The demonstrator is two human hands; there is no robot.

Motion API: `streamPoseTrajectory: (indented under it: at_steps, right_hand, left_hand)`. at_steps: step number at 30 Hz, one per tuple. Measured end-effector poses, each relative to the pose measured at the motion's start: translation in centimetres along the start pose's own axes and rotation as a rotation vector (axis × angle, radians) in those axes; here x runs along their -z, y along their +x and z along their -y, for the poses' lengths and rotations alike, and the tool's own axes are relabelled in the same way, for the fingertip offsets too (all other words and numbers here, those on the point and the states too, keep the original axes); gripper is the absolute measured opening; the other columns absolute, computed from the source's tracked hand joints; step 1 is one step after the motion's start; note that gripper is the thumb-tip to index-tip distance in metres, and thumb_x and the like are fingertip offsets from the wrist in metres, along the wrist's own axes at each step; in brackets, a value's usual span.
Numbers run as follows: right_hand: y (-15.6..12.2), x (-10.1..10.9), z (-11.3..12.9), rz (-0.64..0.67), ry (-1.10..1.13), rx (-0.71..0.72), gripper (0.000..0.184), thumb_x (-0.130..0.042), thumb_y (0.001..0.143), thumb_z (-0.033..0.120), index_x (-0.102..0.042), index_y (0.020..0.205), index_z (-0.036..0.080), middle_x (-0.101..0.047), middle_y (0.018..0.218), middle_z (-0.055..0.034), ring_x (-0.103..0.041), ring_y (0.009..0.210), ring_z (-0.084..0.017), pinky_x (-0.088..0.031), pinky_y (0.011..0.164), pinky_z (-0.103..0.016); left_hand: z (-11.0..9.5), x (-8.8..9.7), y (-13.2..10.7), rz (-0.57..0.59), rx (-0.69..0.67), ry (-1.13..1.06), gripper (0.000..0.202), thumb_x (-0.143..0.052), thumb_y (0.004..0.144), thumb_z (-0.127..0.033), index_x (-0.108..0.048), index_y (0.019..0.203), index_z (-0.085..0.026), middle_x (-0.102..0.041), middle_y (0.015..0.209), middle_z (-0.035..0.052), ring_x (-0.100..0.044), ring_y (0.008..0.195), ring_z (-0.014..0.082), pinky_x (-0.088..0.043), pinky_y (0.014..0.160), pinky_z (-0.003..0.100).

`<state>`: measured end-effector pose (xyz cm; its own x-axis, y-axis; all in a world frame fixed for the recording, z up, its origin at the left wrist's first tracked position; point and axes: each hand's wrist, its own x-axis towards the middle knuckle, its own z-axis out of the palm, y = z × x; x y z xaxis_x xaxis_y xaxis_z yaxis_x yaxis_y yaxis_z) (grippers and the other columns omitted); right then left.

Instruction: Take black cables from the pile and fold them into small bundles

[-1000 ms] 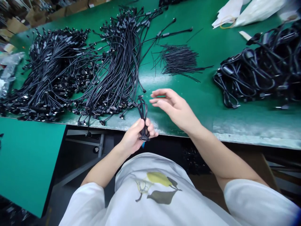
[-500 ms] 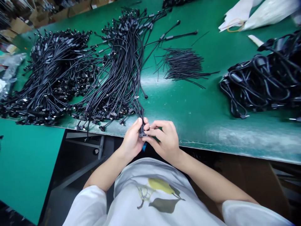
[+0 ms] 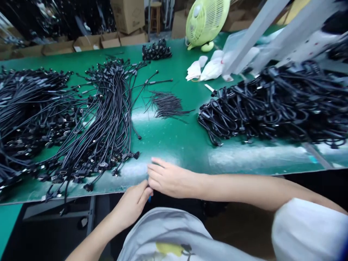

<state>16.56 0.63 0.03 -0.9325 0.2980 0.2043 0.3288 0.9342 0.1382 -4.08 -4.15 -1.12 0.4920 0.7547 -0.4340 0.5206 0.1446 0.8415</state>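
My left hand and my right hand meet at the near edge of the green table. Their fingertips touch, and the fingers of both are curled and pressed together. Whatever they hold is hidden between and below them; only a small blue bit shows there. Just left of the hands lies a long fan of straight black cables, its connector ends at the table edge. A small heap of thin black ties sits farther back.
A second mass of black cables covers the far left. A big pile of coiled cables fills the right. At the back stand a green fan, white bags, a small cable bundle and cardboard boxes.
The view has tilted up. My hands have dropped to the table edge, and the folded black cable seen in my left hand earlier is out of sight.
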Motion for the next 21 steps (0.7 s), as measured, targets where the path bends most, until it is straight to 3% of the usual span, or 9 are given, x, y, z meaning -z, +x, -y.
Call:
streamPoseTrajectory:
  at_steps: [1, 3, 5, 8, 11, 13, 16, 18, 21]
  right_hand:
    - [-0.1, -0.3, 0.4, 0.024, 0.007, 0.000, 0.020, -0.036, 0.098, 0.017, -0.054, 0.088, 0.015, -0.059, 0.085, -0.0061, -0.056, 0.076, -0.017, -0.050, 0.073, -0.036]
    - [-0.2, -0.7, 1.1, 0.034, -0.001, -0.003, 0.018, -0.036, 0.098, 0.018, -0.052, 0.091, 0.015, -0.056, 0.079, -0.0043, -0.050, 0.062, -0.015, -0.038, 0.049, -0.029]
    - [-0.4, -0.8, 1.5, 0.011, -0.030, -0.012, 0.018, -0.035, 0.097, 0.017, -0.052, 0.093, 0.014, -0.052, 0.071, -0.0016, -0.045, 0.054, -0.014, -0.025, 0.042, -0.028]
    - [-0.3, -0.6, 1.3, 0.005, -0.032, -0.029, 0.023, -0.032, 0.099, 0.019, -0.053, 0.089, 0.015, -0.051, 0.066, -0.0011, -0.044, 0.050, -0.014, -0.020, 0.042, -0.029]
    - [-0.1, -0.4, 0.7, 0.118, 0.099, -0.040, 0.026, -0.031, 0.100, 0.020, -0.052, 0.088, 0.016, -0.056, 0.070, -0.0030, -0.050, 0.055, -0.015, -0.025, 0.046, -0.028]
    - [0.0, -0.4, 0.4, 0.227, 0.251, -0.112, 0.027, -0.034, 0.102, 0.028, -0.053, 0.088, 0.015, -0.059, 0.074, -0.0040, -0.053, 0.059, -0.015, -0.030, 0.049, -0.028]
    - [-0.2, -0.3, 0.2, 0.305, 0.429, -0.200, 0.030, -0.041, 0.101, 0.039, -0.054, 0.089, 0.015, -0.062, 0.078, -0.0043, -0.055, 0.065, -0.015, -0.034, 0.054, -0.027]
    - [-0.5, -0.3, 0.3, 0.277, 0.430, -0.178, 0.023, -0.041, 0.100, 0.032, -0.054, 0.089, 0.016, -0.061, 0.079, -0.0040, -0.054, 0.066, -0.015, -0.033, 0.055, -0.027]
    - [-1.0, -0.7, 0.3, 0.142, 0.287, -0.155, 0.023, -0.037, 0.100, 0.025, -0.054, 0.087, 0.016, -0.057, 0.076, -0.0037, -0.049, 0.063, -0.016, -0.029, 0.054, -0.030]
  left_hand:
    - [0.0, 0.0, -0.1, 0.010, 0.001, 0.008, 0.036, -0.031, 0.097, -0.046, -0.051, 0.086, -0.018, -0.047, 0.063, -0.0029, -0.042, 0.055, 0.0125, -0.033, 0.056, 0.026]
    - [-0.1, 0.0, -0.2, 0.046, 0.010, -0.054, 0.035, -0.031, 0.097, -0.046, -0.048, 0.084, -0.019, -0.044, 0.061, -0.0040, -0.040, 0.055, 0.0121, -0.033, 0.057, 0.026]
    - [-0.2, 0.2, -0.1, 0.096, 0.021, -0.171, 0.035, -0.030, 0.097, -0.049, -0.043, 0.080, -0.020, -0.041, 0.057, -0.0058, -0.038, 0.052, 0.0115, -0.033, 0.055, 0.026]
    - [-0.3, 0.6, 0.0, 0.112, 0.006, -0.197, 0.037, -0.028, 0.097, -0.050, -0.037, 0.075, -0.022, -0.040, 0.056, -0.0057, -0.038, 0.051, 0.0120, -0.034, 0.055, 0.026]
    - [-0.4, 0.8, 0.2, -0.010, -0.078, 0.109, 0.034, -0.028, 0.098, -0.042, -0.040, 0.074, -0.022, -0.047, 0.064, -0.0015, -0.044, 0.059, 0.0146, -0.033, 0.060, 0.028]
    - [-0.3, 0.7, 0.3, -0.072, -0.172, 0.349, 0.030, -0.028, 0.099, -0.034, -0.043, 0.076, -0.021, -0.054, 0.073, 0.0015, -0.048, 0.066, 0.0166, -0.032, 0.062, 0.029]
    - [-0.3, 0.4, 0.3, -0.065, -0.271, 0.559, 0.029, -0.027, 0.099, -0.027, -0.048, 0.081, -0.021, -0.059, 0.078, 0.0035, -0.052, 0.070, 0.0189, -0.032, 0.063, 0.030]
    - [-0.5, 0.4, 0.2, -0.073, -0.283, 0.590, 0.029, -0.028, 0.099, -0.026, -0.049, 0.080, -0.021, -0.059, 0.077, 0.0037, -0.051, 0.068, 0.0193, -0.031, 0.062, 0.031]
    - [-1.0, 0.9, 0.3, -0.059, -0.252, 0.464, 0.028, -0.029, 0.100, -0.031, -0.049, 0.083, -0.021, -0.060, 0.080, 0.0035, -0.053, 0.070, 0.0189, -0.034, 0.065, 0.030]
